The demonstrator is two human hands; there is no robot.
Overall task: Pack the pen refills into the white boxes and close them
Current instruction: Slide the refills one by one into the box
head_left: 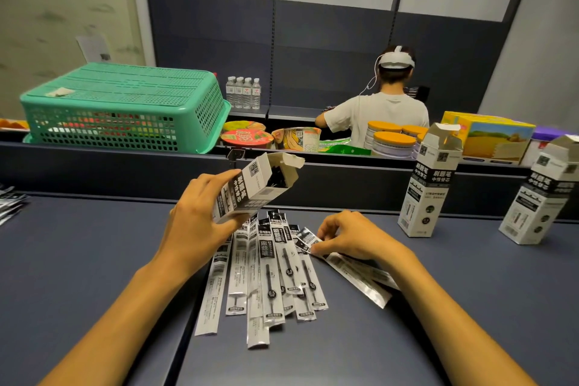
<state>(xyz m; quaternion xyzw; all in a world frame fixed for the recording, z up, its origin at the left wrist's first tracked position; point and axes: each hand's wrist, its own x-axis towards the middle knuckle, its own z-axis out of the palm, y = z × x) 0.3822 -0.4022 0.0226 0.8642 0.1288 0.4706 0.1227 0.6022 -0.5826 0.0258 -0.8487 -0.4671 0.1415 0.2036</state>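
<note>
My left hand (pixel 195 216) grips a white box (pixel 253 186) tilted above the table, its top flap open and dark refills showing inside. Below it a fan of several packaged pen refills (pixel 269 273) lies on the dark table. My right hand (pixel 347 236) pinches the top ends of a few refill packets (pixel 354 273) that slant off to the right on the table. Two more white boxes (pixel 427 188) (pixel 543 194) stand upright at the right with their top flaps open.
A low dark divider wall (pixel 125 172) runs behind the table. Beyond it sit a green basket (pixel 125 103), water bottles (pixel 243 92), noodle cups (pixel 246 138), tins (pixel 391 139) and a yellow carton (pixel 488 138). A person (pixel 376 110) faces away. More refill packets (pixel 9 204) lie at the far left.
</note>
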